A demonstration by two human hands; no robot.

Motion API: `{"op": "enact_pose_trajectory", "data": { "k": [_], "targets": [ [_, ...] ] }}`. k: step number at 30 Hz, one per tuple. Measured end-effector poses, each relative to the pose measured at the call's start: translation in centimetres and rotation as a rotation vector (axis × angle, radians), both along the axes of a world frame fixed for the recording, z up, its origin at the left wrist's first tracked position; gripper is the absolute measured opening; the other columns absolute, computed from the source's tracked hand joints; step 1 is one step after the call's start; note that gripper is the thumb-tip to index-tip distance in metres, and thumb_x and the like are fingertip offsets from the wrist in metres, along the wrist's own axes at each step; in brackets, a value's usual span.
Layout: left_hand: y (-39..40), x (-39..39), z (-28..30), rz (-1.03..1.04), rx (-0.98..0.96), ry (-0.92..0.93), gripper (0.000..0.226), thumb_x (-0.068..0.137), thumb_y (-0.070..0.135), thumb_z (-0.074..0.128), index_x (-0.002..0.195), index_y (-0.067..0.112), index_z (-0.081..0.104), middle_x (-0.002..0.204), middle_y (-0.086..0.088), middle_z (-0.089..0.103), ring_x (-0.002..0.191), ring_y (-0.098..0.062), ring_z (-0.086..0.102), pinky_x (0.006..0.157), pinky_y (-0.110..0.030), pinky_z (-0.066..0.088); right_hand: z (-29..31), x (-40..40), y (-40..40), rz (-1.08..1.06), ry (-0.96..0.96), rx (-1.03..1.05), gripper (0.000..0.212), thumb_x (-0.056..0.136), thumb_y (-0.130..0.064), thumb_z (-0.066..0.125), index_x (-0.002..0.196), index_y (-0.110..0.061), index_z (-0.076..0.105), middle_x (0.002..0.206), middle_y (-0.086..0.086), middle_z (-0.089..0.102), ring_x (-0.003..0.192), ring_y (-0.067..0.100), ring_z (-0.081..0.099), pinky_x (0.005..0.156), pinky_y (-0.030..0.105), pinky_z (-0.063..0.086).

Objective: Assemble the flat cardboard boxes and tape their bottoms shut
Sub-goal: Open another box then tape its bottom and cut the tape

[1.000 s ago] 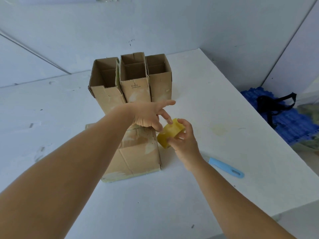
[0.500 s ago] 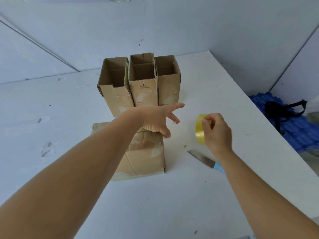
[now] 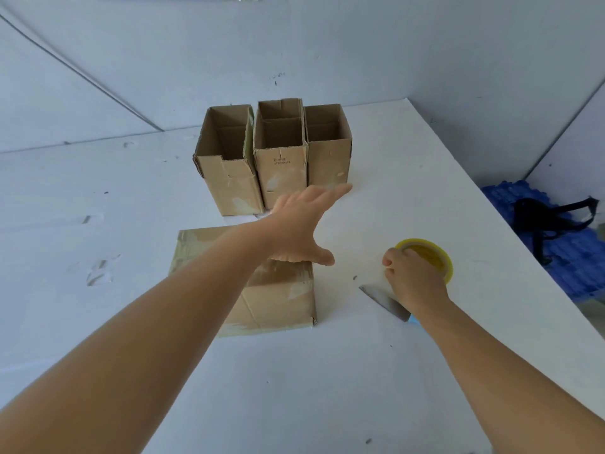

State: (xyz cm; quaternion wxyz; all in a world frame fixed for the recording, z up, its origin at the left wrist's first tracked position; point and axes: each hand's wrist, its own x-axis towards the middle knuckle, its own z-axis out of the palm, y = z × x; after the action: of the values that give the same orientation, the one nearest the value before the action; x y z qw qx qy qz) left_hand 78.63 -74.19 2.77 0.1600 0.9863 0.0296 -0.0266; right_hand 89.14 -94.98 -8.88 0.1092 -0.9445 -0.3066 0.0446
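The left hand [image 3: 299, 229] is reaching forward with fingers spread straight, holding nothing, hovering over the far edge of the taped box [image 3: 275, 294] that is lying on the white table [image 3: 327, 371]. The right hand [image 3: 412, 278] is curling its fingers round the yellow tape roll [image 3: 429, 253], which is resting on the table. A knife [image 3: 384, 301] is lying just under that wrist. Three open boxes [image 3: 278, 158] are standing upright beyond the left hand.

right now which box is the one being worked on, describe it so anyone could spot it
On the white table, three open-topped boxes stand in a row at the back. Just in front of them, under the left hand, sits the near box. Unlike the others, its upper face is closed, with tape across it.
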Motion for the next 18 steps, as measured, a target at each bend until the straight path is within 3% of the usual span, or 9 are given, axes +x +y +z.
{"op": "enact_pose_trajectory", "data": {
  "k": [4,8,12,16,18],
  "targets": [
    [-0.5,-1.3,0.0,0.062,0.208,-0.147,0.105,0.066,0.068,0.066,0.146,0.04,0.003,0.144,0.004,0.031,0.131,-0.023,0.025,0.106,-0.036,0.014,0.0,0.1,-0.2,-0.006,0.05,0.008,0.014,0.093,-0.02,0.048,0.106,-0.019,0.054,0.098,0.006,0.055,0.082,0.025,0.056,0.061,0.032,0.044],
    [-1.1,-2.6,0.4,0.199,0.246,-0.187,0.092,0.072,0.071,0.056,0.146,0.032,0.016,0.131,0.002,0.043,0.122,-0.022,0.034,0.104,-0.038,0.025,0.0,0.5,-0.1,-0.048,0.132,0.048,0.01,0.089,-0.021,0.051,0.099,-0.023,0.053,0.095,0.005,0.055,0.076,0.023,0.055,0.057,0.028,0.036],
    [-1.7,-3.9,0.6,0.296,0.105,-0.287,0.055,0.089,0.053,0.05,0.133,0.021,0.041,0.12,0.003,0.054,0.116,-0.019,0.045,0.097,-0.032,0.032,0.1,0.8,0.4,-0.113,0.247,0.113,0.011,0.081,-0.029,0.057,0.09,-0.026,0.051,0.092,0.003,0.056,0.076,0.022,0.057,0.057,0.028,0.036],
    [-1.7,-5.8,1.0,0.277,0.046,-0.326,0.018,0.096,0.032,0.043,0.103,0.018,0.051,0.098,0.004,0.056,0.092,-0.014,0.05,0.078,-0.024,0.034,0.0,0.7,0.9,-0.179,0.226,0.162,0.018,0.081,-0.044,0.058,0.08,-0.027,0.052,0.088,0.004,0.058,0.074,0.023,0.057,0.059,0.03,0.039],
    [-1.5,-6.9,1.0,0.241,0.083,-0.312,0.017,0.096,0.032,0.04,0.098,0.02,0.053,0.096,0.007,0.056,0.089,-0.013,0.05,0.087,-0.027,0.034,-0.2,0.7,1.0,-0.205,0.205,0.193,0.023,0.083,-0.049,0.055,0.074,-0.027,0.052,0.085,0.006,0.06,0.073,0.024,0.056,0.058,0.03,0.038]
  ]
}}
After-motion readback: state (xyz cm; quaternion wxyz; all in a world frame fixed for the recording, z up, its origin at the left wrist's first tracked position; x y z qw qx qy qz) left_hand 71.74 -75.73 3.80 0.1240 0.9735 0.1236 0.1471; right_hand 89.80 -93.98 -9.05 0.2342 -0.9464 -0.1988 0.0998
